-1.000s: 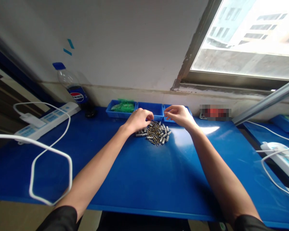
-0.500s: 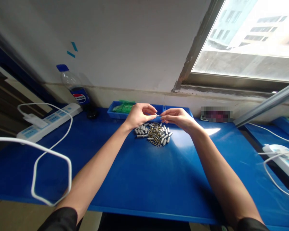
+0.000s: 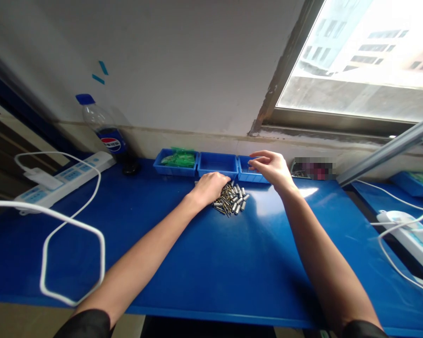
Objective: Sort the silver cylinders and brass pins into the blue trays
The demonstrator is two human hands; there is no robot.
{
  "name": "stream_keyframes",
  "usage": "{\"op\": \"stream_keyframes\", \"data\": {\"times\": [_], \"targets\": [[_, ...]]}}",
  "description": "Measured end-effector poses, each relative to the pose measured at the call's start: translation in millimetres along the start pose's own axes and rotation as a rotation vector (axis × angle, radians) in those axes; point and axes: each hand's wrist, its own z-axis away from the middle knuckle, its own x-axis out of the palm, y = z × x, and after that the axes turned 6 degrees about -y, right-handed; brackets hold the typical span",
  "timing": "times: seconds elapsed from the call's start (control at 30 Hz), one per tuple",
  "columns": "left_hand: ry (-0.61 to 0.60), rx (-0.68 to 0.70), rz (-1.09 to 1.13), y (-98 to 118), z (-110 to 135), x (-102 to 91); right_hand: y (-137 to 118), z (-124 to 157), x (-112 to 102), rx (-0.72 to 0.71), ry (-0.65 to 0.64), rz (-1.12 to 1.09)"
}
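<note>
On the blue table lies a heap of thin brass-and-dark metal pins (image 3: 224, 201) mixed with short silver cylinders (image 3: 237, 203). My left hand (image 3: 210, 188) is down at the heap's upper left, fingers curled together; its fingertips are hidden, and so is whatever they grip. Above the right-hand blue bin (image 3: 254, 177) hovers my right hand (image 3: 270, 170), thumb and forefinger closed in a pinch. Something tiny may show at those fingertips, too small to name.
A middle blue bin (image 3: 217, 164) and a left blue bin (image 3: 158, 165) with green plastic bags (image 3: 179, 158) line the wall. Leftward stand a cola bottle (image 3: 111, 141) and a power strip (image 3: 65, 180) with a looping white cable (image 3: 104, 244). Another power strip (image 3: 409, 230) lies at right.
My hands were together above the heap, holding a small thin part between them. Now they are apart: the left has dropped to the heap, the right has moved over the right-hand bin.
</note>
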Motion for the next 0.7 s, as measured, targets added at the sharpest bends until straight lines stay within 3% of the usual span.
{"op": "stream_keyframes", "data": {"times": [0.4,0.6,0.7], "targets": [[-0.037,0.039,-0.222,-2,0,1.7,-4,1,6,-0.013,-0.145,-0.052],[0.003,0.015,-0.114,-7,0,-7.1,4,-2,7,-0.055,-0.232,-0.032],[0.071,0.071,0.039,-11,0,-16.6,6,-2,6,-0.053,-0.314,0.013]]}}
